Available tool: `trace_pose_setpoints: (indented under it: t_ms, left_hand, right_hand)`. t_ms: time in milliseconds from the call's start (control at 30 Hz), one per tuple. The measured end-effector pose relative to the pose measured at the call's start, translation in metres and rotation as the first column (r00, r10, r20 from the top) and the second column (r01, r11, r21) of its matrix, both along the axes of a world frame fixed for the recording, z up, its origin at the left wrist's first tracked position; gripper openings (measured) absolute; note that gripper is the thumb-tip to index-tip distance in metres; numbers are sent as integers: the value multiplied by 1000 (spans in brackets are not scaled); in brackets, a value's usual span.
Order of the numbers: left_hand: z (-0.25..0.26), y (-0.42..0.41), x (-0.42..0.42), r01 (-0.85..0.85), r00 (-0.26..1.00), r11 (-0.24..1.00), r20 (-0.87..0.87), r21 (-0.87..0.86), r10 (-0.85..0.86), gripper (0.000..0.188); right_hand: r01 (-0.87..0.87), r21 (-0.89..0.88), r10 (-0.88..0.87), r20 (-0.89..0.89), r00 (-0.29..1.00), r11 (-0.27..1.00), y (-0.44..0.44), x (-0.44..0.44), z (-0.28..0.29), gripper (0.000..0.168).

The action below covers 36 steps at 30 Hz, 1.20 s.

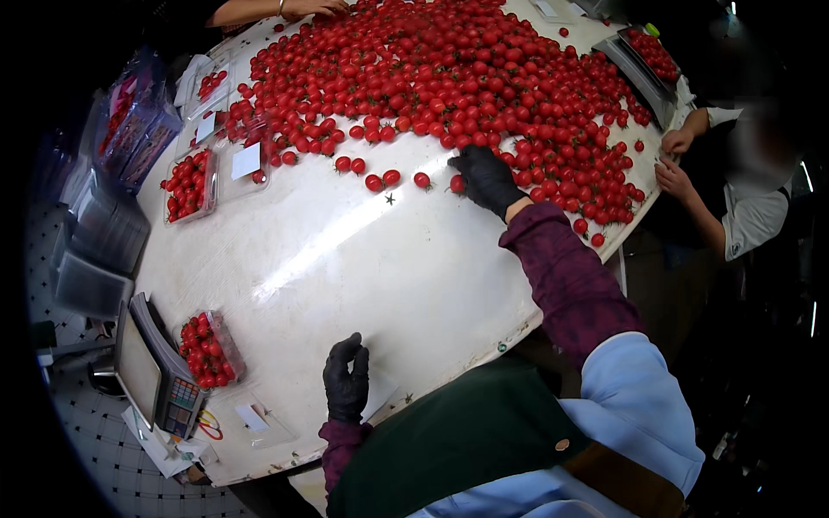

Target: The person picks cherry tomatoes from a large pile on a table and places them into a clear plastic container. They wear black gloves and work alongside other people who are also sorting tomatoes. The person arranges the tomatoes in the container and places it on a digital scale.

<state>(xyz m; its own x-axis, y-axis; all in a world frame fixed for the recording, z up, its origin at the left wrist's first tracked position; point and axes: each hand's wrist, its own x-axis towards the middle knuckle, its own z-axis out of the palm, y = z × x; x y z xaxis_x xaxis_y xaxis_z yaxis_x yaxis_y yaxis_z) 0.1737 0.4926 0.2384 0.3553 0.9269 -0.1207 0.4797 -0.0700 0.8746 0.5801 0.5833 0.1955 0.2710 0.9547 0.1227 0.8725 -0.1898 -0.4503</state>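
My right hand (pixel 482 178), in a black glove, reaches over the near edge of a large heap of cherry tomatoes (pixel 414 71). Its fingers curl down among them, and whether they hold one is hidden. Beside the fingertips lies a single cherry tomato (pixel 457 184). My left hand (pixel 346 382), also black-gloved, hovers near the table's front edge with its fingers half bent and a gap between them; nothing shows in it. To its left stands a clear plastic punnet (pixel 234 353) filled with cherry tomatoes.
A digital scale (pixel 165 382), red-handled scissors (pixel 209 424) and a clear lid (pixel 272 430) lie on the left. Another filled punnet (pixel 208 194) stands farther back, near stacked plastic containers (pixel 103 233). Co-workers' hands (pixel 677 162) are at the right and far edges. A second scale (pixel 638 78) holds tomatoes.
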Motion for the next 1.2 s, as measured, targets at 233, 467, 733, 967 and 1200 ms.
trace_pose_setpoints:
  t_ms: [233,467,733,967,1200]
  left_hand:
    - [-2,30,64,80,996,995,41,51,-83,22]
    - [19,73,122,243,965,965,82,95,-251,25]
    - [14,123,168,150,684,553,490,-820,541,36]
    - [6,119,150,150,748,547,457,-823,482,26]
    - [-15,122,141,109,746,617,474,-779,467,31]
  right_hand:
    - [-107,-34,112,216,970,994,25,13,36,23]
    - [10,-50,13,437,899,999,93,16,9,27]
    - [-546,-31,470,-470,747,837,54,-26,57,32]
    - [-263,22,262,45,964,964,141,2,-14,21]
    - [-395,-81,363,-264,894,915,92,-26,42,24]
